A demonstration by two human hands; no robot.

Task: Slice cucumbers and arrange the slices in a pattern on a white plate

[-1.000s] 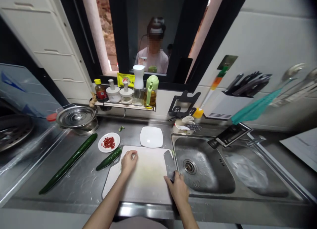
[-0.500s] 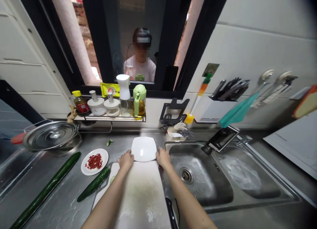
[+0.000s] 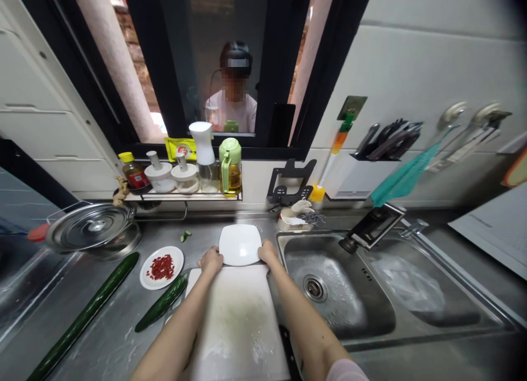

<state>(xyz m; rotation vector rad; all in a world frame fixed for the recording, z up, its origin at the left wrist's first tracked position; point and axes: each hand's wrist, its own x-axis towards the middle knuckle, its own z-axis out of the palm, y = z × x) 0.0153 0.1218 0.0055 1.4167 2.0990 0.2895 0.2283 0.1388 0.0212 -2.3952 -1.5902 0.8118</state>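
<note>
A white square plate (image 3: 240, 244) lies at the far end of the white cutting board (image 3: 236, 320). Its left edge is gripped by my left hand (image 3: 211, 261), its right edge by my right hand (image 3: 268, 252). To the left of the board is a cut piece of cucumber (image 3: 161, 303), and behind it a round white plate (image 3: 147, 275) holds red pieces. A long whole cucumber (image 3: 84, 318) rests farther left on the metal counter. Small green scraps (image 3: 185, 236) lie behind the board.
The sink (image 3: 337, 287) is to the right, with a black knife handle (image 3: 288, 348) beside the board. At the back left stand a lidded pot (image 3: 96, 227) and a rack of bottles and jars (image 3: 193, 197). A knife holder (image 3: 362, 178) hangs on the wall.
The view has shifted slightly. Both hands are still at the edges of the square plate, which shows no clear movement on the counter.
</note>
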